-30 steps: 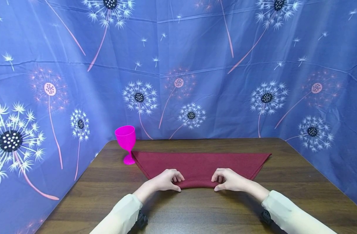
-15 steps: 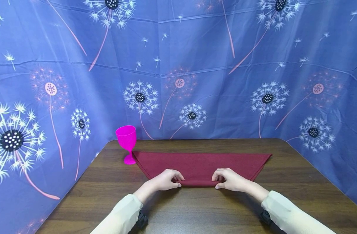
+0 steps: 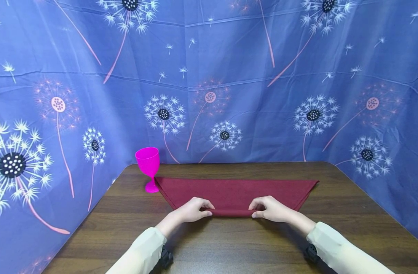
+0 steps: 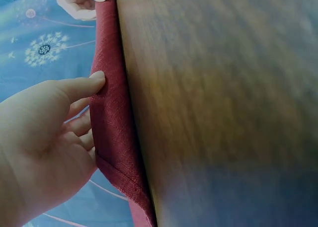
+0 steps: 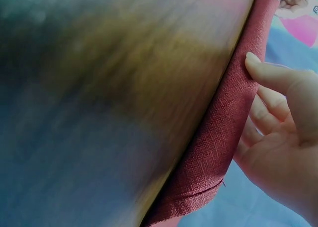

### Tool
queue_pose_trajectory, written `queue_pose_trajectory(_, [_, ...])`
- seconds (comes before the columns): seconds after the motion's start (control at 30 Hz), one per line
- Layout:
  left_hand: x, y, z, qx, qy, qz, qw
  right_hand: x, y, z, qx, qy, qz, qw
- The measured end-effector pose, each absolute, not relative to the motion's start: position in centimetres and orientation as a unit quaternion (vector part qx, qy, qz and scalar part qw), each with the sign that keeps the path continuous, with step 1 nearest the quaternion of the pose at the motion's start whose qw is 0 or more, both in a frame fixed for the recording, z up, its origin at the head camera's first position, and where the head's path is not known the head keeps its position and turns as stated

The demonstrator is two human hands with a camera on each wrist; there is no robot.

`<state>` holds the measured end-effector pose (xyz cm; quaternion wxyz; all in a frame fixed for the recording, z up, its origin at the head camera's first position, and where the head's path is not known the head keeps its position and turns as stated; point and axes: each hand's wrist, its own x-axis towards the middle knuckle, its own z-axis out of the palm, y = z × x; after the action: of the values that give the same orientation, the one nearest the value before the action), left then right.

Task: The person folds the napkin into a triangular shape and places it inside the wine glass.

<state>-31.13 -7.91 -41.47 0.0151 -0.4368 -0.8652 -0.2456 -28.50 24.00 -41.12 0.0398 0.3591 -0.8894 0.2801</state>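
Note:
A dark red cloth napkin lies on the table, its long straight edge at the back and its sides slanting in towards me. Its near edge is turned over into a narrow roll. My left hand pinches the roll near its left end, and my right hand pinches it near the right end. In the left wrist view the thumb presses on the cloth while the other fingers sit behind it. Likewise, the right wrist view has that thumb on the roll, with the fingertips partly hidden by the cloth.
A bright pink goblet stands upright at the back left, its foot beside the napkin's left corner. The brown wooden table extends around the napkin. Behind and at both sides hangs a blue curtain with dandelion prints.
The rolled near edge has shifted slightly away from me and looks straighter and tighter. Both hands keep their hold, their fingers and thumbs moving a little. The goblet stays put.

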Motion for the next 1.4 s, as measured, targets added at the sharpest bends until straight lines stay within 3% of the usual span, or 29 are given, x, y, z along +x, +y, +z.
queue_pose_trajectory(0.53, [-31.45, -8.42, -41.56, -0.406, -0.865, -0.295, -0.021, -28.83, 24.15, -40.87, 0.338, -0.892, 0.301, 0.003])
queue_pose_trajectory(1.4, [-31.05, -8.23, -41.31, -0.386, -0.876, -0.287, -0.037, -28.85, 24.1, -40.7, 0.329, -0.9, 0.283, 0.029])
